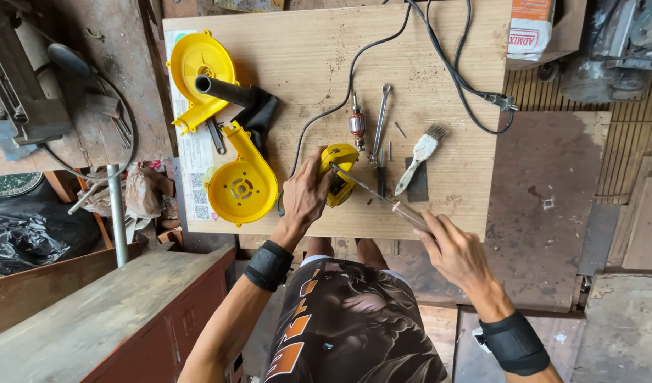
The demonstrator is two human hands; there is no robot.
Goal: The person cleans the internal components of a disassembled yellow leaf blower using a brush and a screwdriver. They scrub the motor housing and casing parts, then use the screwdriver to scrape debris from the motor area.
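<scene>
My left hand [306, 193] grips a small yellow motor housing [340, 181] near the front edge of the wooden board [304, 64]. A black cord runs from the housing up the board. My right hand [453, 248] holds a long screwdriver [382, 198] by its clear handle. The shaft points up and left, and its tip rests at the housing's top. Just beyond the housing lie a motor armature [357, 125], a spanner [380, 120] and a small brush [420, 152].
Two yellow blower shell halves [202, 71] [242, 183] and a black nozzle [230, 92] lie on the board's left. A second black cable [457, 71] crosses the top right. A wooden bench [92, 312] stands at lower left, a cluttered table [77, 106] at far left.
</scene>
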